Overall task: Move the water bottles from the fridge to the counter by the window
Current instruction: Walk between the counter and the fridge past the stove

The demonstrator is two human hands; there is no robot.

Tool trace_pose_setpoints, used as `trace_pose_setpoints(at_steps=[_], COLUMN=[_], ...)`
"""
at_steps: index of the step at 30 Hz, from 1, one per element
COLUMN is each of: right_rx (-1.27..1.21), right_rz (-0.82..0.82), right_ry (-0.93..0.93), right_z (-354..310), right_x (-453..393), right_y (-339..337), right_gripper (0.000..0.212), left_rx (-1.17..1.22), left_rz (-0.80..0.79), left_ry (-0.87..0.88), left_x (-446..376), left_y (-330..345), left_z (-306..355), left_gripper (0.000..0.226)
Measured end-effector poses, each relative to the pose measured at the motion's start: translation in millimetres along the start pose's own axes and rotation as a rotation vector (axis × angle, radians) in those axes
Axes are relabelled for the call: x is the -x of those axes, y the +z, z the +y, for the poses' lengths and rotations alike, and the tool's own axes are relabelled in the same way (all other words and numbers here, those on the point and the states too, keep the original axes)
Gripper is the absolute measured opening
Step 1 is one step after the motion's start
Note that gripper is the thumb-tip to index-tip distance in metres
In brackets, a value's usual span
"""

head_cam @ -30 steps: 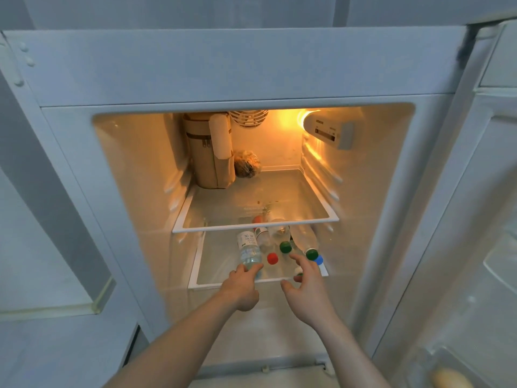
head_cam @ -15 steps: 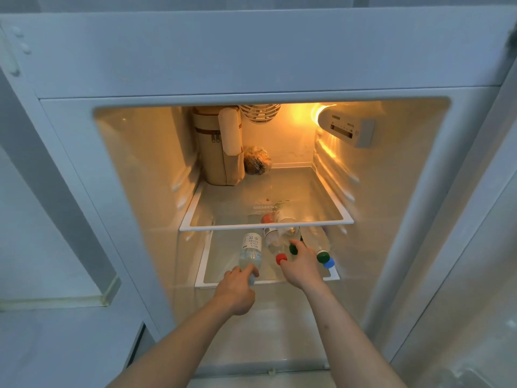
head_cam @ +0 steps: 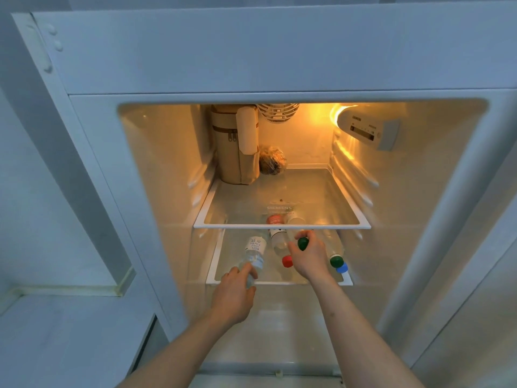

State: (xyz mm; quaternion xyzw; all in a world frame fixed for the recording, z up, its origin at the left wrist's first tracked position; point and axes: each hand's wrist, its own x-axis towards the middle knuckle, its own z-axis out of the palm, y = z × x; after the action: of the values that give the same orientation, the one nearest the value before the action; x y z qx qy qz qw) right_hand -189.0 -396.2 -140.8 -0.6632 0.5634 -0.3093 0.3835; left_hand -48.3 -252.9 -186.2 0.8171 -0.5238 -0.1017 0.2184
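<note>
Head view is showing both my hands reaching into the open fridge (head_cam: pixel 419 191) at its lower glass shelf (head_cam: pixel 279 282). Compared with half a second ago, my right hand (head_cam: pixel 309 254) is now sitting further in, with its fingers curling round the neck of the green-capped bottle (head_cam: pixel 303 243), where before it was only arriving at the caps. My left hand (head_cam: pixel 233 296) is gripping the near end of the labelled clear bottle (head_cam: pixel 254 252), much as it was before.

All the water bottles are lying on their sides on the lower shelf, caps pointing toward me. The labelled bottle is lying leftmost, its white label carrying print I cannot read. Just beside it, a red-capped bottle (head_cam: pixel 287 261) is lying between my two hands. To the right of my right hand, a second green-capped bottle (head_cam: pixel 336 260) is touching a blue cap (head_cam: pixel 342 268) just below it.

On the upper glass shelf (head_cam: pixel 282 226), a tan zipped bag (head_cam: pixel 235 152) and a wrapped dark lump (head_cam: pixel 272 163) are standing at the back left.
</note>
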Motion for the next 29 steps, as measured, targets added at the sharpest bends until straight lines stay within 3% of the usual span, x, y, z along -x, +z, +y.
trace_pose_setpoints(at_steps=[6, 19, 24, 29], right_rx=[-0.155, -0.015, -0.099, -0.095], right_rz=[0.15, 0.049, 0.241, 0.28], right_ry=[-0.003, 0.042, -0.095, -0.258], right_z=[3.2, 31.9, 17.0, -5.0], right_x=[3.0, 29.9, 43.1, 61.8], right_y=[5.6, 24.7, 5.0, -18.0], right_gripper=[0.005, 0.012, 0.009, 0.009], left_rx=[0.102, 0.113, 0.116, 0.131], left_rz=[0.181, 0.339, 0.361, 0.339], left_ry=[-0.038, -0.019, 0.009, 0.021], left_x=[1.0, 18.2, 28.7, 38.2], left_y=[-22.0, -68.9, -79.7, -88.7], left_z=[1.7, 18.8, 21.6, 23.9], left_gripper=[0.022, 0.015, 0.013, 0.014])
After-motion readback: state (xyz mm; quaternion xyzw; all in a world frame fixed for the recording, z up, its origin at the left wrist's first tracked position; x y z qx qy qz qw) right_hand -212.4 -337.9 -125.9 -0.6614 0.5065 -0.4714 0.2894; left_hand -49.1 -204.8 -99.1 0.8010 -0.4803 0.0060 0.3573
